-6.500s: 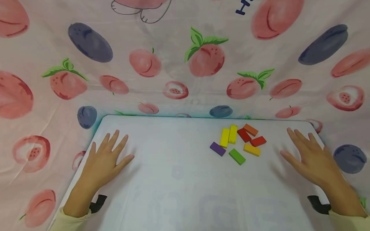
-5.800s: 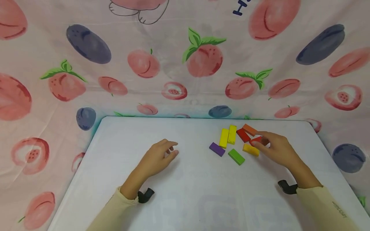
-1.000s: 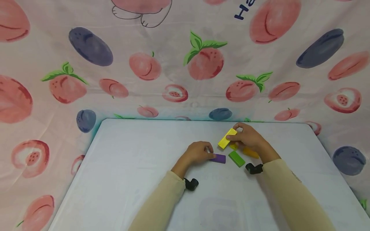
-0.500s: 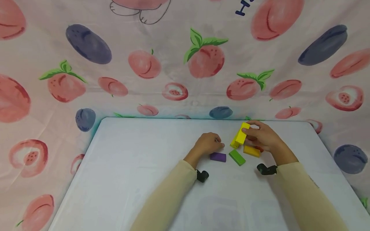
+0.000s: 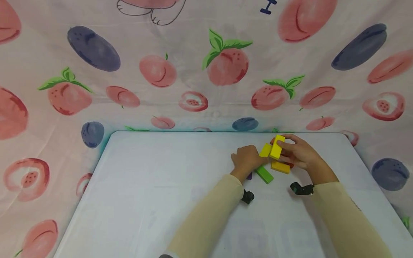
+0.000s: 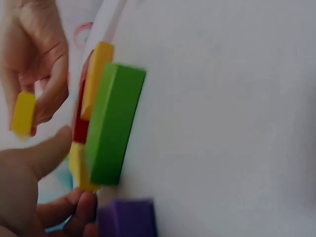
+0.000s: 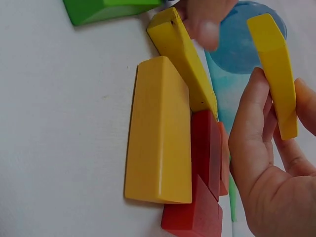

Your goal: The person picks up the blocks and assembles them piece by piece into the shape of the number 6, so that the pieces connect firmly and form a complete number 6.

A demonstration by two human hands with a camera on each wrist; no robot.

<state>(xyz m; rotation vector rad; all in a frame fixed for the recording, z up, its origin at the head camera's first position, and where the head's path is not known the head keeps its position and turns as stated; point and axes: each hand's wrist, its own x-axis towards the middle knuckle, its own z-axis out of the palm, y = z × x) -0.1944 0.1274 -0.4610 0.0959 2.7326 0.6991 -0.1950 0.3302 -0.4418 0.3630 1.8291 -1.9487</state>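
Note:
My right hand [image 5: 300, 152] pinches a yellow block [image 5: 277, 147] between thumb and fingers, tilted above the table. My left hand [image 5: 246, 157] is at a second yellow block [image 5: 265, 150] lying on the table. In the left wrist view its fingertips [image 6: 85, 205] are at that block's near end, with the thumb extended on the other side. A green block [image 5: 264, 174] lies just in front, and a purple block [image 5: 250, 176] is mostly hidden under the left wrist in the head view. An orange-yellow block [image 5: 280, 167] lies below the right hand.
Red blocks [image 7: 202, 212] and an orange block [image 7: 223, 158] lie close together beyond the orange-yellow one, largely hidden by the right hand in the head view. The white table [image 5: 145, 193] ends at a fruit-print cloth [image 5: 129, 43] behind.
Over the last second, my right hand has carried the yellow block to the right. The left hand has let go of the purple block and moved right to the other yellow block.

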